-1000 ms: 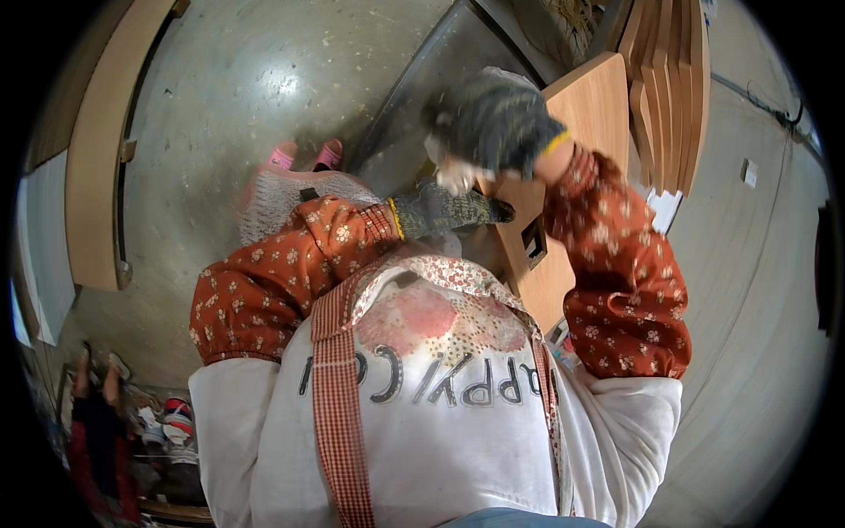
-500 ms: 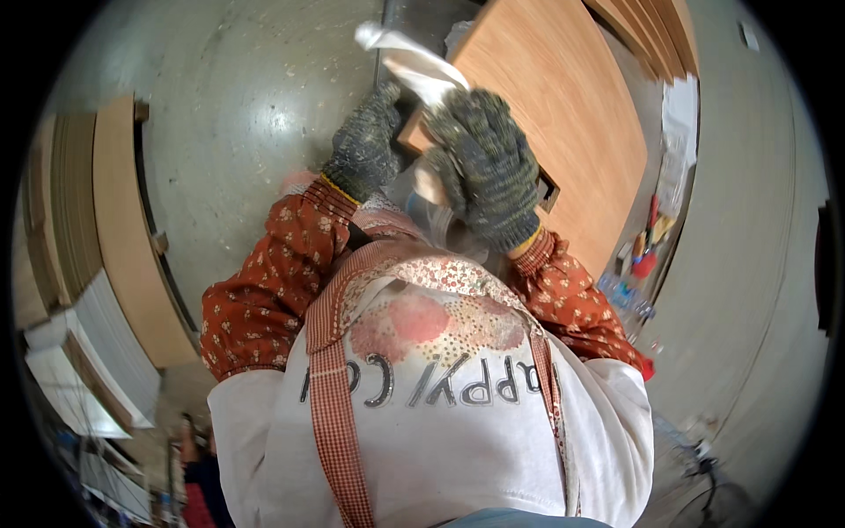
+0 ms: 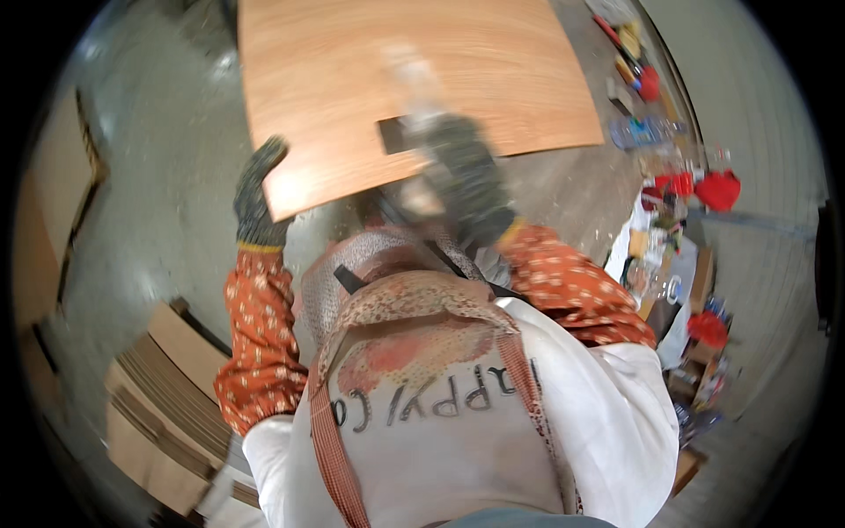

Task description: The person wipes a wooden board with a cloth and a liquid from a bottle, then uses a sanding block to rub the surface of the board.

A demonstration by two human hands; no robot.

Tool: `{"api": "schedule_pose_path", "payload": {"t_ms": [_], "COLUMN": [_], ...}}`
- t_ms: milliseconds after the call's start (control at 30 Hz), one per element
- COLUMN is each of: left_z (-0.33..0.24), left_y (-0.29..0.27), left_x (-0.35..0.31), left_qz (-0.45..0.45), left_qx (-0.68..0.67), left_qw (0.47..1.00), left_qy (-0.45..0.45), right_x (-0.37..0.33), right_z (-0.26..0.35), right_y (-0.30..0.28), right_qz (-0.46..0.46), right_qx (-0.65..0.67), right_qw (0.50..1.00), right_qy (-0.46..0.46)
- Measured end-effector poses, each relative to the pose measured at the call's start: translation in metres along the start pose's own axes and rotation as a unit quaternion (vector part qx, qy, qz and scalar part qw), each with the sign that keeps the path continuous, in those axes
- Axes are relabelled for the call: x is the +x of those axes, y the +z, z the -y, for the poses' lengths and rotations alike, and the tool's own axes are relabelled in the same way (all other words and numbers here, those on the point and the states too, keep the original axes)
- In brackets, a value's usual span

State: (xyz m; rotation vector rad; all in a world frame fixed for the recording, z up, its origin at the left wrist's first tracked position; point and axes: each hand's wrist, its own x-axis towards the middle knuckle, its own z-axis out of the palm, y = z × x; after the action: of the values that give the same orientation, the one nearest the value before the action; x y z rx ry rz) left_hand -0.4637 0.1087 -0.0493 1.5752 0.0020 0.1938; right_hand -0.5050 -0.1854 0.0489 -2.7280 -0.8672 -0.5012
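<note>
A wood-grain board (image 3: 493, 79) with a dark rectangular cutout (image 3: 393, 135) near its near edge lies in front of me. My left hand (image 3: 260, 195), in a dark knitted glove, is closed around the board's near left corner, fingertips on top. Over the cutout's right side is my right hand (image 3: 466, 176), gloved alike and smeared by motion. From it a white cloth (image 3: 412, 72), also blurred, reaches across the board's surface; the fingers closed on it are not sharp.
To the right, a plastic bottle (image 3: 647, 132), red-handled tools (image 3: 629, 53) and red items (image 3: 717, 190) lie among clutter on a low surface. Stacked brown panels (image 3: 167, 396) lean at the lower left, with another panel (image 3: 57, 202) farther left.
The board now lies turned across in front of me. My left hand has moved from beside the cloth to the board's corner. My right hand has carried the cloth over the board.
</note>
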Motion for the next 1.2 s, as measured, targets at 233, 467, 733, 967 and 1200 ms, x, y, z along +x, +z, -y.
{"api": "schedule_pose_path", "payload": {"t_ms": [233,467,733,967,1200], "left_z": [0.008,-0.037,-0.028,-0.049,-0.042], "left_y": [-0.013,0.008,-0.031,-0.018,0.002], "left_x": [0.003,-0.022,-0.033,0.17,0.156], "left_qz": [-0.069,-0.147,-0.066,0.008,0.012], "left_qx": [-0.029,-0.264,-0.183,-0.246,-0.286], "left_qw": [0.996,0.919,0.933,0.945,0.938], "left_qy": [-0.052,-0.254,-0.303,-0.215,-0.194], "right_x": [-0.005,-0.056,-0.052,-0.055,-0.056], "right_z": [-0.066,-0.245,-0.144,-0.2,-0.253], "right_y": [0.031,-0.043,0.003,-0.023,-0.013], "right_qz": [-0.011,0.133,-0.098,-0.103,-0.118], "right_qx": [0.086,-0.317,-0.105,-0.12,-0.095], "right_qw": [0.996,0.887,0.971,0.943,0.921], "right_qy": [-0.002,0.308,0.192,0.291,0.359]}}
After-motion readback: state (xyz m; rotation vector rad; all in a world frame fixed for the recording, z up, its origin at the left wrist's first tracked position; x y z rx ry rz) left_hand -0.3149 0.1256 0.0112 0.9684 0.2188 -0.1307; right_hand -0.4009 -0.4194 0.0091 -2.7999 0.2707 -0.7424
